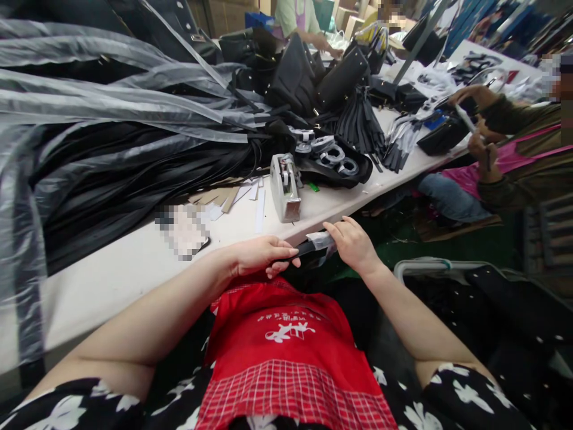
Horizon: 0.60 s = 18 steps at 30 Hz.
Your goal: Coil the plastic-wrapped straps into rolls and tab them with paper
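Just past the table's front edge, above my red apron, I hold a black strap (306,248) partly wrapped in clear plastic film (320,240). My left hand (264,257) is closed round the strap's left part, thumb on top. My right hand (353,242) pinches the film-covered end at the right. On the table beyond my hands stands a grey tape dispenser (286,188). Behind it lie several rolled straps in clear wrap (333,155) on black material.
A long heap of black straps (179,161), some sleeved in plastic, covers the table's left. Black bags (293,74) are piled behind. Cardboard strips (219,197) and a blurred-out flat object (183,232) lie nearer. Co-workers sit right and behind; a framed bin (421,264) holds black pieces.
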Each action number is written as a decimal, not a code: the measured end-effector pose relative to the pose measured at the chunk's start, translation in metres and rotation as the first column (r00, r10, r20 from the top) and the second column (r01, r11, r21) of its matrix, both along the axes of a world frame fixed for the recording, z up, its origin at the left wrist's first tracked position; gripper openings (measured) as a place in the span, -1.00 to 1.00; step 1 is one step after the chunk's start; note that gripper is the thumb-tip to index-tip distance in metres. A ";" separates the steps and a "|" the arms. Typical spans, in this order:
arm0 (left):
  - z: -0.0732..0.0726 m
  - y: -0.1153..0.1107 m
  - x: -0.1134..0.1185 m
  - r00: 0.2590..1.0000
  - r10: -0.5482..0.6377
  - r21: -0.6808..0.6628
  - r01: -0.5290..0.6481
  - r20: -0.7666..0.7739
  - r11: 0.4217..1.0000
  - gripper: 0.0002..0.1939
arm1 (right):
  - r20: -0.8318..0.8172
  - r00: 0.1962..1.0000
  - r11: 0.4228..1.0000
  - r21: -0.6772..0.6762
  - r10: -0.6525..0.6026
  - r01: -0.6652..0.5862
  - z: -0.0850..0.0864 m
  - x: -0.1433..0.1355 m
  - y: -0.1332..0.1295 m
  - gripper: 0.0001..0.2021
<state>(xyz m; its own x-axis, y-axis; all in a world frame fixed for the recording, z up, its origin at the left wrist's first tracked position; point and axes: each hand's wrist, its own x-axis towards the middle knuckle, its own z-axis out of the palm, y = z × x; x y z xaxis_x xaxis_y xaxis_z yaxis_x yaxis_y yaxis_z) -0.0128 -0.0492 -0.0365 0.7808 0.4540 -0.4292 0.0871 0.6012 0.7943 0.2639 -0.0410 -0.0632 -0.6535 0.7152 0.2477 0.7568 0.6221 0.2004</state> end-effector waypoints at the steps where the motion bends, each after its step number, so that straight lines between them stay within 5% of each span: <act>1: 0.000 0.001 0.002 1.000 -0.007 0.014 0.007 -0.008 1.000 -0.64 | 0.005 1.000 1.000 -0.009 0.003 -0.003 0.002 -0.001 0.001 -0.62; 18: -0.009 0.003 0.015 0.980 0.107 0.023 -0.104 -0.169 0.994 -0.78 | 0.207 0.972 0.985 -0.152 0.111 -0.080 -0.011 -0.024 0.000 -0.50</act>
